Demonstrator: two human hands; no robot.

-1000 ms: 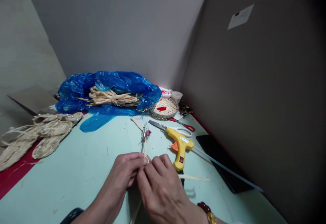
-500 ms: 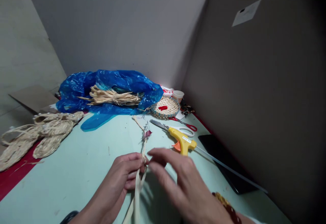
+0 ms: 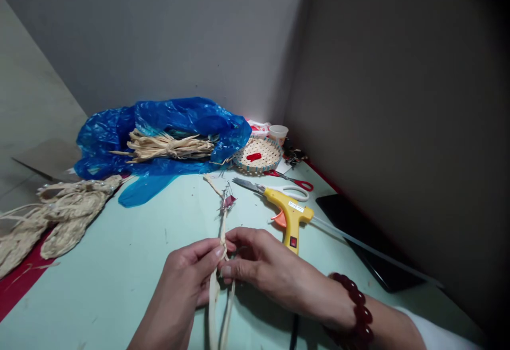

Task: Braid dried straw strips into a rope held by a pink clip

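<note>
Near the front of the tabletop (image 3: 119, 265), we see left hand (image 3: 185, 283) and right hand (image 3: 261, 267) both pinching the straw braid (image 3: 223, 226), its far end caught in a binder clip (image 3: 228, 201). We judge the strands may slip loose if either pinch slackens.

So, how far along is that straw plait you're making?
Done: a short stretch of straw plait seems to run from the binder clip down to the fingers. In hand: the left hand and right hand both pinch it where the plaiting ends. Left: loose strips hang unplaited below the hands, so probably more remains. The glue gun and scissors lie untouched nearby.
</note>
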